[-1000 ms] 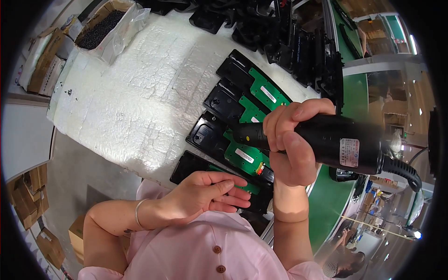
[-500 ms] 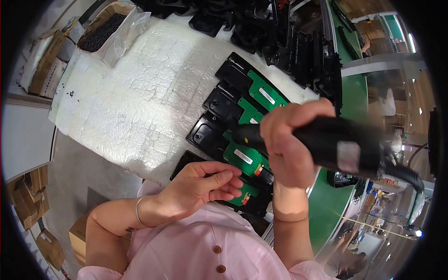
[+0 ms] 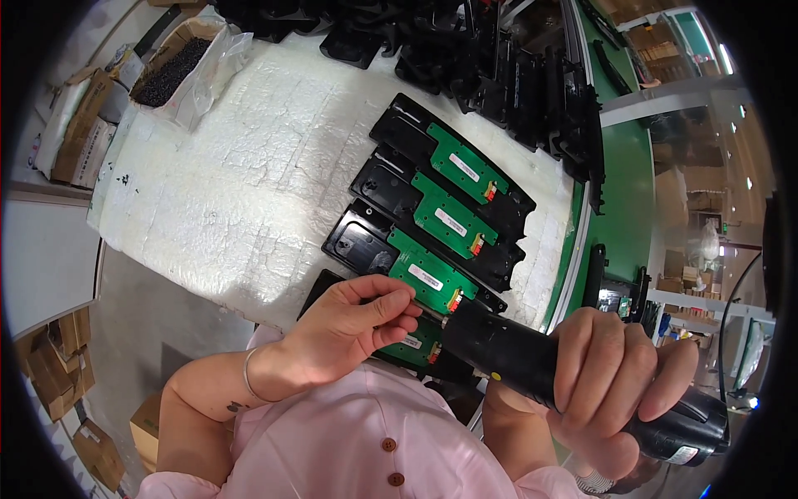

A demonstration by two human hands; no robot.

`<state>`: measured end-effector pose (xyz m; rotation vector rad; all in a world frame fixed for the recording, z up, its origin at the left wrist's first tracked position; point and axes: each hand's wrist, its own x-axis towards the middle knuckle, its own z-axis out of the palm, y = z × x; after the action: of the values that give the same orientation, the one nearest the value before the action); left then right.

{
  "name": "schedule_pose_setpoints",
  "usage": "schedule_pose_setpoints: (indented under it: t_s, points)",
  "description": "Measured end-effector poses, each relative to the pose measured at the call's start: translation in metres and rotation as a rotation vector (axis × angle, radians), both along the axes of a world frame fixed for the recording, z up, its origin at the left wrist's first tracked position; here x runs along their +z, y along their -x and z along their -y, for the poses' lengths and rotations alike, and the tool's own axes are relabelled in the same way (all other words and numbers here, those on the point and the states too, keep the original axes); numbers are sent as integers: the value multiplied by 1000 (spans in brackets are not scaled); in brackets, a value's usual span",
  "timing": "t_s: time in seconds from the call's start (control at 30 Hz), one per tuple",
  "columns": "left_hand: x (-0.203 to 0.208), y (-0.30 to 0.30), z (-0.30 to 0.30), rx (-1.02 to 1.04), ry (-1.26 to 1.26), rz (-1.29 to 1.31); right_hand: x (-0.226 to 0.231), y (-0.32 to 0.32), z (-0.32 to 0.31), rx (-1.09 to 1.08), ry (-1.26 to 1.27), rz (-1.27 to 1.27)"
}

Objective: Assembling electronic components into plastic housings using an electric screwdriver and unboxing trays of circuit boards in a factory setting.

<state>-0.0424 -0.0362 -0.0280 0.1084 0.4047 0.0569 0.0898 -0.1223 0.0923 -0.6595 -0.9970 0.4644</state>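
My right hand (image 3: 611, 374) is wrapped round a black corded electric screwdriver (image 3: 507, 345), its bit pointing left. My left hand (image 3: 345, 333) is pinched by the bit's end; whatever its fingertips hold is too small to make out. Both are over the lower pair of black plastic housings, each fitted with a green circuit board. One board (image 3: 432, 279) shows just beyond my left fingertips; the nearest board (image 3: 413, 341) is partly covered by my hand and the tool. Two more housings with boards (image 3: 453, 220) (image 3: 461, 165) lie in a staggered row farther off.
White foam sheeting (image 3: 241, 183) covers the table. At the far left stands an open box (image 3: 199, 91) lined with plastic, full of small black pieces. Many black plastic parts (image 3: 465, 66) are heaped along the back and right. A green bench surface (image 3: 628, 183) runs along the right.
My right hand has brought the screwdriver down and toward me, from over the middle boards to my left fingertips. My left hand has moved slightly left and stays pinched.
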Motion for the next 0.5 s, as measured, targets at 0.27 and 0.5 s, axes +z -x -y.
schedule_pose_setpoints:
  t_s: [0.27, 0.5]
  points:
    - [-5, 1, 9, -30, 74, 82, 2, -1, 8, -19, -17, -17]
    - [18, -7, 16, -248, 32, 69, -5, -11, 16, 33, 285, 145]
